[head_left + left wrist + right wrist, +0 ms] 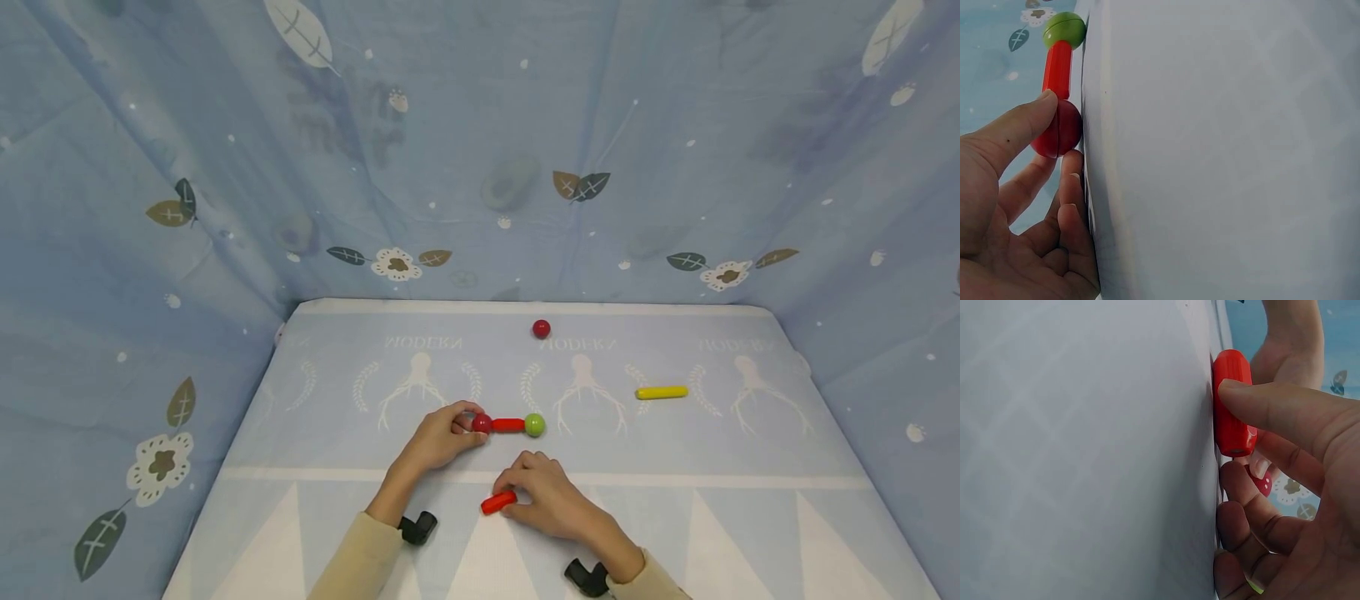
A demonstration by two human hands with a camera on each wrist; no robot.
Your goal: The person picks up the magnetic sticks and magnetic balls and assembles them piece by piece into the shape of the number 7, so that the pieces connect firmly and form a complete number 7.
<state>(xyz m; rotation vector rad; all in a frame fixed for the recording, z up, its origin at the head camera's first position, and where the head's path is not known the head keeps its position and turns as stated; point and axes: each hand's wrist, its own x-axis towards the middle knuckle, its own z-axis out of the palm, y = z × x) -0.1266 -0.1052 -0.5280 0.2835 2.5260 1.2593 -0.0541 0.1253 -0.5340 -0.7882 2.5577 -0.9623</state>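
My left hand [442, 435] pinches a dark red ball [1058, 129] between thumb and fingers. A red rod [1058, 70] runs from that ball to a green ball [535, 425], the three lying in one line on the table. Nearer the front edge, my right hand [549, 498] grips a separate short red rod [1233, 403], with the thumb across its side. This second rod touches neither ball. Behind the right hand's fingers, part of the dark red ball shows in the right wrist view.
Another dark red ball [542, 329] sits by the table's back edge. A yellow rod [662, 392] lies to the right. Patterned blue cloth [480, 150] hangs behind and beside the printed table cover [337, 450]. Black wrist mounts [418, 528] hang under the wrists.
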